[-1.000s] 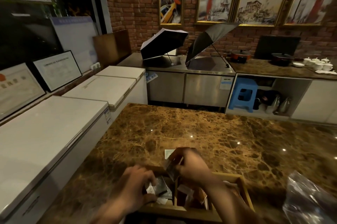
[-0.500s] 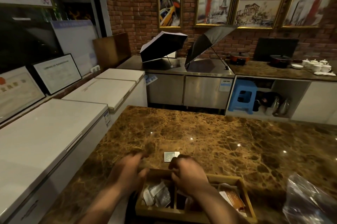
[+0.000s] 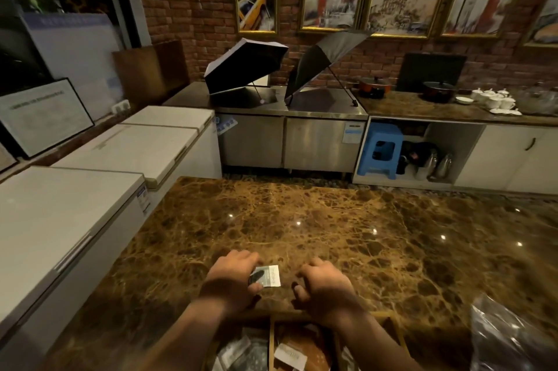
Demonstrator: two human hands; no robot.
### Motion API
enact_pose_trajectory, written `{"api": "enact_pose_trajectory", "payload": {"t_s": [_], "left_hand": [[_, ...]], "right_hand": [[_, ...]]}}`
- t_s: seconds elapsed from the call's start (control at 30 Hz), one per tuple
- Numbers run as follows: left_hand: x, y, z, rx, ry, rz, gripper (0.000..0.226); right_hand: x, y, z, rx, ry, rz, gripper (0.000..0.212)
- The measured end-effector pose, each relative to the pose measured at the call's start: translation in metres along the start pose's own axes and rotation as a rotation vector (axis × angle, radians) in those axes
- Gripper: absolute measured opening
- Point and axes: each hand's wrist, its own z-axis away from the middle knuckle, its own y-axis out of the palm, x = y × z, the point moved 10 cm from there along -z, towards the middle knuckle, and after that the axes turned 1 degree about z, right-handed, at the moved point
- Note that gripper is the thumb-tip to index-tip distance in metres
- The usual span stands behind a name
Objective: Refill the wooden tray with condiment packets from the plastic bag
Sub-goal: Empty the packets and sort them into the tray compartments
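Observation:
The wooden tray [image 3: 389,322] sits at the bottom edge of the view, its compartments holding several condiment packets [image 3: 290,355]. A lone grey-and-white packet [image 3: 265,276] lies on the marble counter just beyond the tray. My left hand [image 3: 234,278] has its thumb and fingers pinched on that packet's left edge. My right hand [image 3: 321,284] hovers to the right of the packet, fingers curled and apart, holding nothing. The clear plastic bag [image 3: 513,337] lies at the lower right.
The brown marble counter [image 3: 332,219] stretches ahead. White chest freezers [image 3: 75,204] line the left side. Across the aisle are a steel counter with two open umbrellas [image 3: 247,68], a blue stool [image 3: 380,150], pots and white cups.
Both hands have left the tray and moved forward onto the counter. My left hand has reached the loose packet and closed on it. The view has tilted up slightly.

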Motion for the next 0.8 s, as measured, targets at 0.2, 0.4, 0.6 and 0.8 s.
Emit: {"api": "enact_pose_trajectory", "payload": {"t_s": [0.2, 0.4, 0.6, 0.8], "left_hand": [[-0.003, 0.021, -0.020, 0.060, 0.037, -0.043, 0.053], [0.000, 0.029, -0.030, 0.095, 0.026, -0.058, 0.046], [0.008, 0.024, -0.024, 0.057, 0.008, -0.007, 0.038], [0.018, 0.025, -0.015, 0.032, 0.006, -0.016, 0.030]], "right_hand": [[-0.013, 0.008, -0.022, 0.065, 0.027, 0.020, 0.038], [-0.023, 0.017, -0.028, 0.063, 0.069, 0.080, 0.042], [-0.021, 0.023, -0.030, 0.082, 0.087, 0.109, 0.041], [-0.023, 0.023, -0.029, 0.091, 0.077, 0.106, 0.041]]}}
